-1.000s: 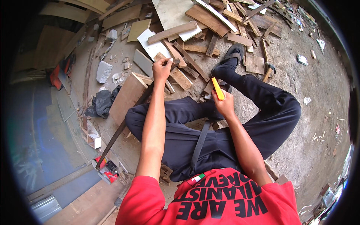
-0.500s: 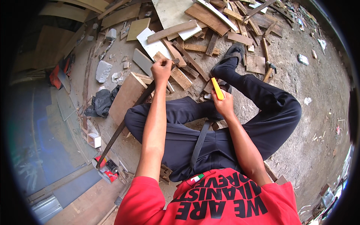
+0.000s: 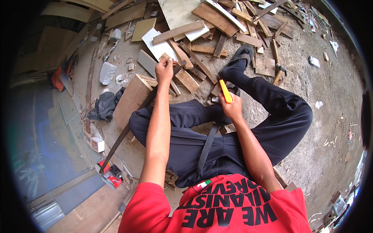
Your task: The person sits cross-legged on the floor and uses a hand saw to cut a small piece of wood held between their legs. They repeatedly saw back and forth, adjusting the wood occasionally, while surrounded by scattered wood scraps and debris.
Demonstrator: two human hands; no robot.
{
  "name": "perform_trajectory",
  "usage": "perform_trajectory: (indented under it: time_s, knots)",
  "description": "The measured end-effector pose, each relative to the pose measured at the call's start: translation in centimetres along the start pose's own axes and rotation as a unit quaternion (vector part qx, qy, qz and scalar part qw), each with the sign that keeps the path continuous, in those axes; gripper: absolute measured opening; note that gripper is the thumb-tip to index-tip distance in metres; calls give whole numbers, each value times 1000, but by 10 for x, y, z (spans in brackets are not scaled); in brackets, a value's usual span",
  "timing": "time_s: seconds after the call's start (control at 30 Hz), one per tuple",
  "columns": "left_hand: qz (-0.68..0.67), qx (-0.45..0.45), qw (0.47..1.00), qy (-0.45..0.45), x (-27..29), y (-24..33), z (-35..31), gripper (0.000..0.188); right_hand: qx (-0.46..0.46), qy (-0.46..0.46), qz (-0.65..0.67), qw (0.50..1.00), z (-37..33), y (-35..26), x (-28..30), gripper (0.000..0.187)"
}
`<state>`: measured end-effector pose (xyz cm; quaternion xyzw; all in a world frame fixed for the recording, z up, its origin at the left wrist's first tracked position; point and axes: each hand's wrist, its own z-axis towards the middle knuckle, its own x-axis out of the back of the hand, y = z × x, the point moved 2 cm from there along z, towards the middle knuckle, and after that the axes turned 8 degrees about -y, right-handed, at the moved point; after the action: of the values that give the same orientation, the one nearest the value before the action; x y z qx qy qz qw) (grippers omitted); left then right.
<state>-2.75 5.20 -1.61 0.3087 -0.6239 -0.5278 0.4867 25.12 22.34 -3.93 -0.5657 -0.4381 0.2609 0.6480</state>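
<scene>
My left hand (image 3: 164, 71) is closed, fingertips pinched together, over the upper end of a long dark wooden strip (image 3: 117, 146). Whatever lies between those fingertips is too small to make out. The strip slants down to the left, past my bent left knee. In front of my lap, my right hand (image 3: 232, 107) is wrapped round a yellow tapered tool (image 3: 225, 91) that points up and slightly left. The rest of that tool is hidden in the fist. Close to my left forearm a brown wooden board (image 3: 131, 101) leans beside the strip.
Scrap boards (image 3: 217, 19) pile up ahead of my feet. A hammer (image 3: 280, 71) lies right of my right shoe (image 3: 237, 62). At left are a pale broken block (image 3: 107, 73), a black plastic bag (image 3: 105, 106) and a red can (image 3: 112, 181).
My left hand has shifted slightly left and up, away from the strip's tip. The right hand and the yellow tool stay put.
</scene>
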Motion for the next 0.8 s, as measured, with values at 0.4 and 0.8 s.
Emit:
perform_trajectory:
  time_s: [0.4,0.8]
  knots:
    - [437,28,879,-187,-1,40,-20,48,6,13,-1,1000,0,1,3,25]
    - [555,7,828,-82,-16,28,-32,37,14,-8,4,1000,-1,-18,8,17]
